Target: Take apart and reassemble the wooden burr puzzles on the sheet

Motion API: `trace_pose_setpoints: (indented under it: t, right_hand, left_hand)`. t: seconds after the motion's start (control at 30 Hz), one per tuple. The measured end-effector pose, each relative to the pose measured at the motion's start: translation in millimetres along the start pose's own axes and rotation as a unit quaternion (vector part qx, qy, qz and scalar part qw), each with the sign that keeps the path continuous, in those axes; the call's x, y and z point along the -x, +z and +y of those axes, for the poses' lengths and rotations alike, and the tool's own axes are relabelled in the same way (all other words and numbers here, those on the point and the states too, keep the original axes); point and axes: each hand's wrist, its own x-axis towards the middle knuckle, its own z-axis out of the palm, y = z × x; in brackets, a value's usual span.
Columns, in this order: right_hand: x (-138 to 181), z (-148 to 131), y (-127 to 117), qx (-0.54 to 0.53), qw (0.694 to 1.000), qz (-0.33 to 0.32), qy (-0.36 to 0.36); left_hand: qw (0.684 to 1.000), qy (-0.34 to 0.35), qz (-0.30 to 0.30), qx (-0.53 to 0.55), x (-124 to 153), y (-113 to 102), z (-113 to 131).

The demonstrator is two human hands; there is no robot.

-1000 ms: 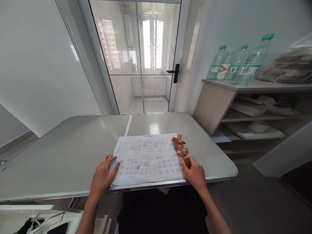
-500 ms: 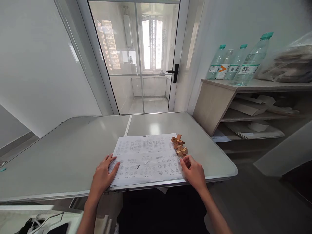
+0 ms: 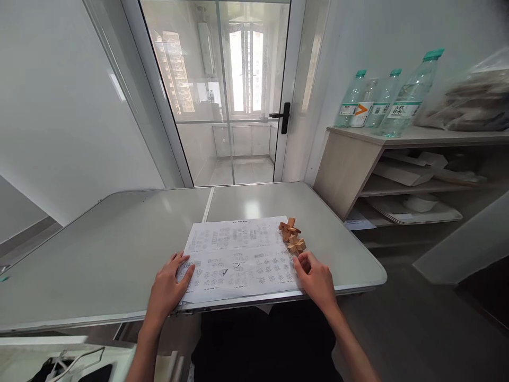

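Printed sheets of paper, covered with rows of small line drawings, lie on the table near its front edge. My left hand rests over their left edge, thumb and fingers spread. By the right edge is my right hand, its fingers curled in and its thumb on or beside the paper; whether it holds anything is hidden. Just beyond that hand sits a light wooden interlocking puzzle. A darker brown wooden puzzle stands right behind it, overlapping the paper's upper right corner.
The pale table runs up to a glass door. To the right, a wooden shelf unit carries several plastic bottles and a bagged bundle. A white tray with cables is low at the left.
The view has shifted very slightly. Both hands, the paper and the wooden puzzles stay where they were.
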Motion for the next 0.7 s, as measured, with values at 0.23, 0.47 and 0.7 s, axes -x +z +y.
trace_pose_setpoints:
  t: [0.23,0.47,0.7]
  right_hand:
    - [0.0,0.9,0.9,0.007,1.0,0.004,-0.008]
    - [0.3,-1.6,-0.3,0.01,1.0,0.007,-0.008]
    - [0.7,-3.9,-3.0,0.002,1.0,-0.002,-0.006]
  left_hand:
    - [1.0,0.002,0.009,0.001,0.0,2.3,-0.7]
    - [1.0,-0.002,0.006,-0.001,0.7,-0.4,1.6]
    - [1.0,0.006,0.006,0.002,-0.3,-0.2,0.7]
